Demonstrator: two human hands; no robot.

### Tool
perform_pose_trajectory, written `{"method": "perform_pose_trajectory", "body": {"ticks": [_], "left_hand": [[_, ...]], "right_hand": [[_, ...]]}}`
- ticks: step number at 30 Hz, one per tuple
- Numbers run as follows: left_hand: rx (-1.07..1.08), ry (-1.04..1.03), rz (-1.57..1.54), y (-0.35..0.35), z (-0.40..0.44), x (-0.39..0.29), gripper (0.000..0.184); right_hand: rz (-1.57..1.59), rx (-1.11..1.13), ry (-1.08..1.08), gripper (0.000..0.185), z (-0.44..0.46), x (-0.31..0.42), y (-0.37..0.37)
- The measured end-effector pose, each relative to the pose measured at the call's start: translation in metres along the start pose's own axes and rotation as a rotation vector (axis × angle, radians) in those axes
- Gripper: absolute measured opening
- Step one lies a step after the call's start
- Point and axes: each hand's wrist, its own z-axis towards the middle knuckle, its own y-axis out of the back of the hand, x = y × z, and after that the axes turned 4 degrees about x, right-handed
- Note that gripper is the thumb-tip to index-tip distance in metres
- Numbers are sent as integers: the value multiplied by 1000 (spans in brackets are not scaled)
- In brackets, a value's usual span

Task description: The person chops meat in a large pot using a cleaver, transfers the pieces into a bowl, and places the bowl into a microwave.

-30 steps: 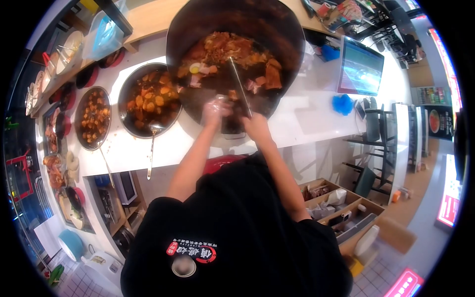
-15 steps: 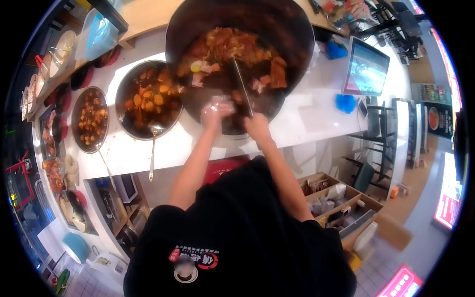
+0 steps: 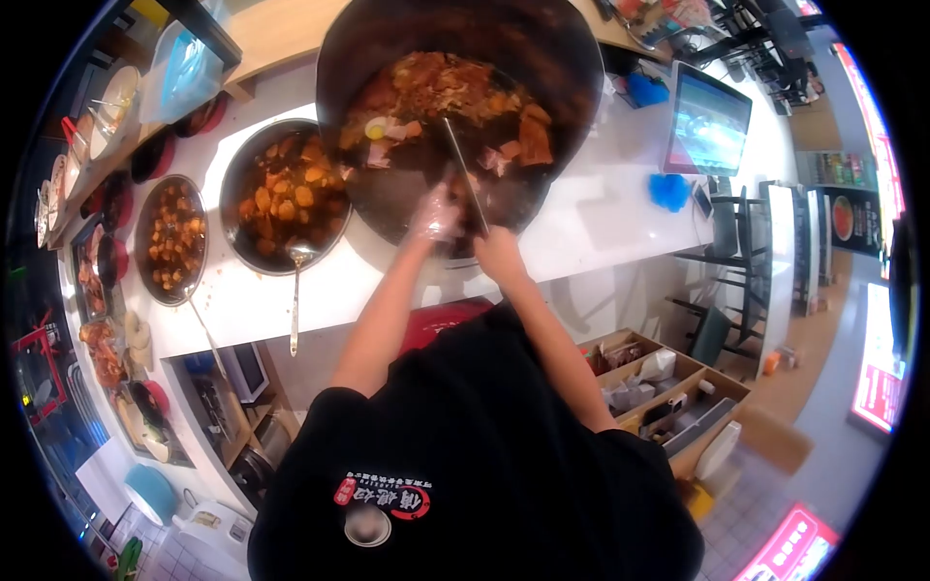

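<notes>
A large dark pot [image 3: 573, 87] stands in front of me, with braised meat [image 3: 426, 82] heaped at its far side. My right hand [image 3: 501, 256] is closed around the handle of a knife [image 3: 461, 167], whose thin blade appears nearly edge-on and points away from me over the dark near part of the pot. Just left of the blade, my left hand [image 3: 438, 213] wears a clear plastic glove. Its fingers are bent over a small brown piece of meat, mostly hidden and blurred. Pale pink chunks [image 3: 380, 153] and a larger brown chunk [image 3: 535, 136] lie nearby.
Left of the pot, two bowls of stewed chunks, a larger one [image 3: 286, 261] and a smaller one [image 3: 172, 184], stand on the white counter [image 3: 610, 232], each with a spoon. A screen [image 3: 710, 124] and a blue crumpled item [image 3: 668, 192] are right. A divided wooden drawer [image 3: 668, 387] is below.
My left hand has moved forward and right, closer to the blade, over the spot where a small brown piece lay. My right hand keeps its hold on the knife. The view has shifted slightly.
</notes>
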Motion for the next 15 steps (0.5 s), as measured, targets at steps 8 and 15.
{"method": "perform_pose_trajectory", "body": {"ticks": [8, 15], "left_hand": [[-245, -219, 332, -9, 0, 11, 57], [-481, -305, 516, -30, -22, -10, 77]], "right_hand": [[-31, -50, 67, 27, 39, 12, 0], [307, 13, 168, 29, 0, 16, 82]]}}
